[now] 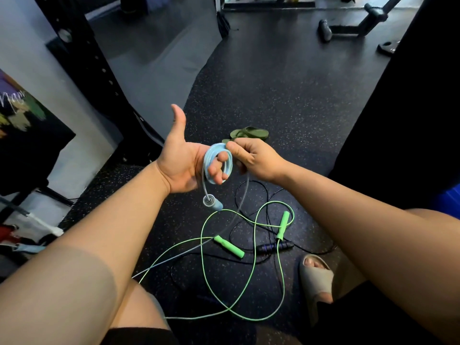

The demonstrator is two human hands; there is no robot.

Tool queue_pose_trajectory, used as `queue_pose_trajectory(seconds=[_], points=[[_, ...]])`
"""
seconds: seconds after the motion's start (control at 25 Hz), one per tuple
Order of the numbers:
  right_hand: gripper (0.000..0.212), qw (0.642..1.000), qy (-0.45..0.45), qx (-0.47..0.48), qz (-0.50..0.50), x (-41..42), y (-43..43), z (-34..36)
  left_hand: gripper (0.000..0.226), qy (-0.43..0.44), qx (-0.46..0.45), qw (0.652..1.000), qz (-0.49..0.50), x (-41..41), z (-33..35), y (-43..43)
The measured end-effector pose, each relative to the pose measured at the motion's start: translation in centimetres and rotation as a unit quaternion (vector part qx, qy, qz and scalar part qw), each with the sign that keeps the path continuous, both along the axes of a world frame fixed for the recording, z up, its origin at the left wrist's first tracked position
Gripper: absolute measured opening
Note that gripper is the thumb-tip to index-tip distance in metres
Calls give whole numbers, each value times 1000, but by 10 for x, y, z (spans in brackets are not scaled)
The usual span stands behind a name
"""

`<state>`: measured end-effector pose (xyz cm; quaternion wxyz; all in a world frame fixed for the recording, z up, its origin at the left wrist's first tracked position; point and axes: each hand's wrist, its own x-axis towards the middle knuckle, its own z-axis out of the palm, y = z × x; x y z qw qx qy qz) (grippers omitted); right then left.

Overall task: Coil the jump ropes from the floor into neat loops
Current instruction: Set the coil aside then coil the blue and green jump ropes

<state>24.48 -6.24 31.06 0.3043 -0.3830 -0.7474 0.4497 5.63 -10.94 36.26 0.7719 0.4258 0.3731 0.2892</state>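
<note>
A light blue jump rope (210, 155) is wound in several loops around the fingers of my left hand (183, 160), whose palm faces up with the thumb raised. Its blue handle (212, 203) dangles just below that hand. My right hand (245, 155) pinches the blue rope at the top of the coil, and the loose tail runs down to the floor. A green jump rope (254, 265) with two green handles (229, 246) lies tangled on the floor below. A black rope with a dark handle (275, 246) lies under it.
Dark speckled rubber floor (286, 95) all around. A green sandal (249, 133) lies beyond my hands. My foot in a beige slide (316, 277) is at lower right. A black rack post (99, 70) stands left; bench legs (348, 26) far back right.
</note>
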Motion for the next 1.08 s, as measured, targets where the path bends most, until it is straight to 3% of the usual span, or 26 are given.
queue_pose_trajectory(seconds=[0.12,0.4,0.56,0.64,0.72,0.84,0.96,1.08], points=[[33,998,19,-50,-12,-4,-1,-15,120,-42,-5,997,59,-2,3,-2],[20,988,-125,-80,52,-10,-10,-31,116,-209,11,953,219,-10,7,4],[21,981,-156,-72,89,-12,-18,-14,115,-207,55,927,308,-11,5,10],[21,978,-184,-21,95,-12,-19,-1,112,-141,81,930,330,-7,2,12],[21,973,-202,52,94,-13,-20,12,113,-3,101,943,319,-1,-3,12],[24,948,-240,194,79,-14,-18,22,120,160,98,956,224,4,-13,14],[20,939,-236,242,57,-9,-15,32,131,230,98,967,49,8,-15,11],[23,956,-189,219,51,0,-9,41,129,253,65,965,-29,7,-17,8]])
